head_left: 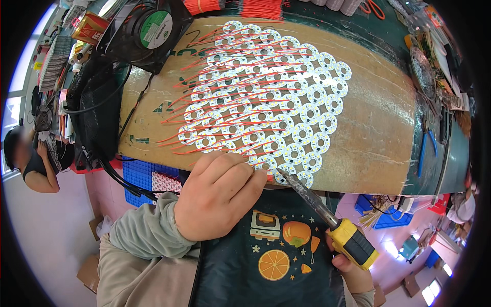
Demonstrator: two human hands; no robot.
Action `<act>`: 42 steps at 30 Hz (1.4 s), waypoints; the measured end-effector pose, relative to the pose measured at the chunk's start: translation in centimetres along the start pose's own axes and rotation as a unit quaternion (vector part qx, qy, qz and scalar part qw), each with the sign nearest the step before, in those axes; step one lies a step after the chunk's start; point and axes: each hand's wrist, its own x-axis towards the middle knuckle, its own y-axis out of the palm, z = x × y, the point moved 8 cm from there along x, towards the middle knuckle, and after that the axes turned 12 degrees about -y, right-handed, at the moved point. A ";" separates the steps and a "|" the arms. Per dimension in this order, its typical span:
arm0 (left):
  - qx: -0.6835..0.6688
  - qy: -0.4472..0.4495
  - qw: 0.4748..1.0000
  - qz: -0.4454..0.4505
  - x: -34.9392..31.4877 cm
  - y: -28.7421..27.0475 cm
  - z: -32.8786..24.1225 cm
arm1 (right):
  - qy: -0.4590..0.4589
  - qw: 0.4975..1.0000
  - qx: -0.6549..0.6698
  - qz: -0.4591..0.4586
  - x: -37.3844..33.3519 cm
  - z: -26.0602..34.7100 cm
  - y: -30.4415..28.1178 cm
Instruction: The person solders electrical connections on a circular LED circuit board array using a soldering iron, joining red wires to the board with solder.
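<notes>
Rows of round white LED boards [316, 95], each with a hole in its middle, lie packed together on a brown board [371, 120]. Thin red wires [197, 149] stretch leftward from many of them; several boards on the right side carry none. My left hand [220, 189] is closed over the near edge of the rows, its fingertips mostly hidden. A short bunch of red wires [269, 178] pokes out beside its fingers. In my right hand [353, 271] is a soldering iron [353, 243] with a yellow and black handle, its tip slanting to the nearest row, just right of my left hand.
At the back left stands a black fan [148, 31] with trailing cables. Red wire bundles [261, 8] lie along the far edge. Blue-handled pliers [427, 148] rest at the right. Blue crates [137, 179] are below the table edge, and a co-worker [36, 161] sits far left.
</notes>
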 end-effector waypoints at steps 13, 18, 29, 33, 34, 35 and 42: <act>0.000 0.001 1.000 0.004 0.0 0.0 0.0 | -0.102 0.986 -0.113 0.066 2.5 2.2 0.9; 0.007 0.004 1.000 0.005 -0.1 0.2 0.1 | -0.064 0.991 -0.093 0.066 3.0 2.5 1.2; 0.008 0.004 1.000 0.011 -0.1 0.2 0.1 | -0.073 0.995 -0.055 0.035 1.6 1.4 0.7; 0.002 0.000 1.000 0.014 -0.1 0.2 0.1 | -0.077 0.996 -0.036 0.006 1.1 1.2 0.4; 0.003 0.001 1.000 0.016 0.0 0.3 0.0 | -0.077 0.996 -0.034 0.005 1.0 0.9 0.2; 0.002 -0.002 1.000 0.017 0.1 0.3 -0.1 | -0.088 0.995 -0.038 0.006 0.8 0.8 0.0; 0.011 -0.001 1.000 -0.009 0.6 -0.7 -0.8 | -0.024 0.998 0.048 -0.019 -1.9 -2.3 -0.9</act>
